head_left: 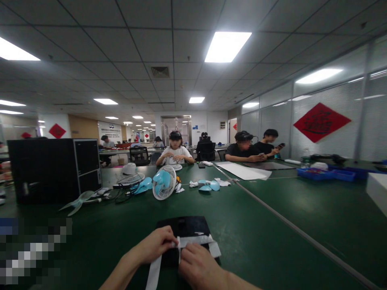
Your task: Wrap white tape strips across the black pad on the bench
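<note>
A flat black panel-like object (193, 225) lies on the green table (256, 237) in front of me. A white ribbed band (154, 274), perhaps elastic, runs across it, with one end hanging toward me at the left and another folded part at the right. My left hand (160, 243) comes in from the left, its thumb and fingers pinching the band near the panel's middle. My right hand (198, 264) is closed on the band just beside it, knuckles up. Its fingertips are partly hidden, and the panel's near edge is covered by my hands.
A white fan with blue blades (165, 183) stands beyond the panel, loose blue blades (210, 185) beside it. A black computer case (45, 171) is at left, white sheets (244, 170) and blue trays (325, 174) at right. Several people sit across the table.
</note>
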Demonstrator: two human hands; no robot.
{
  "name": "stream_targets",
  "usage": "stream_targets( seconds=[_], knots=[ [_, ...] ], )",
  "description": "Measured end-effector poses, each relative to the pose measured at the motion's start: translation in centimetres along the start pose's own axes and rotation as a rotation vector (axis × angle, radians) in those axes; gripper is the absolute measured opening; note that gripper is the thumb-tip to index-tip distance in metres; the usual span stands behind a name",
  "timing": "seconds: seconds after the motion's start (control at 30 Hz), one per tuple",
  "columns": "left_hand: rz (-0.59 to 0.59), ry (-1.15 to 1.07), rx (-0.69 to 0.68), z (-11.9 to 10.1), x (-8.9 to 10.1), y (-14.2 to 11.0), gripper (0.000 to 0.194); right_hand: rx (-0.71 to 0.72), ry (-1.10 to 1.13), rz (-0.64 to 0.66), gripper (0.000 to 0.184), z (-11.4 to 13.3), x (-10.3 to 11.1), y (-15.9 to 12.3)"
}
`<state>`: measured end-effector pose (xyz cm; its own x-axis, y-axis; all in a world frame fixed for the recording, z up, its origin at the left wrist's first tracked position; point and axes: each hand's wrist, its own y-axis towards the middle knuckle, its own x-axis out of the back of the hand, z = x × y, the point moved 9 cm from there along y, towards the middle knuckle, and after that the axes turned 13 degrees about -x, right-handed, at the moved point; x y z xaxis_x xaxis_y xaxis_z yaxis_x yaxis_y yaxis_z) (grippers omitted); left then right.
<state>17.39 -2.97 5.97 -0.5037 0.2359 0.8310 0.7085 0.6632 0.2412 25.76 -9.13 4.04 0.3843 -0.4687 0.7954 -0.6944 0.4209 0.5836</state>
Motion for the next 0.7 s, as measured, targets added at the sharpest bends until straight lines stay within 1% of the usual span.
stream_targets(
  seconds=[0.1, 0.17, 0.27, 0.37, 0.53, 0.7],
  knots=[
    [0.006, 0.011, -0.002, 0.0, 0.0, 0.1, 0.024, -0.072, 0.011, 0.001, 0.009, -0.3, 0.1, 0.3],
    [0.007, 0.016, -0.003, -0.1, -0.1, 0.1, 0.024, -0.099, 0.02, 0.046, 0.007, -0.5, -0.3, 0.2],
    [0.011, 0.023, 0.012, -0.2, -0.1, 0.1, 0.025, -0.111, 0.029, 0.127, 0.008, -0.8, -1.2, -0.1],
    [0.019, 0.041, 0.022, -0.2, -0.1, 0.0, 0.026, -0.109, 0.038, 0.154, 0.01, -0.9, -1.2, -0.4],
    [0.025, 0.08, 0.033, 0.1, -0.1, 0.0, 0.028, -0.11, 0.01, 0.094, 0.01, -0.9, -0.2, -0.5],
    [-0.002, 0.111, 0.036, 0.5, -0.2, 0.2, 0.025, -0.106, -0.043, -0.037, 0.003, -0.9, 1.0, -0.4]
  ],
)
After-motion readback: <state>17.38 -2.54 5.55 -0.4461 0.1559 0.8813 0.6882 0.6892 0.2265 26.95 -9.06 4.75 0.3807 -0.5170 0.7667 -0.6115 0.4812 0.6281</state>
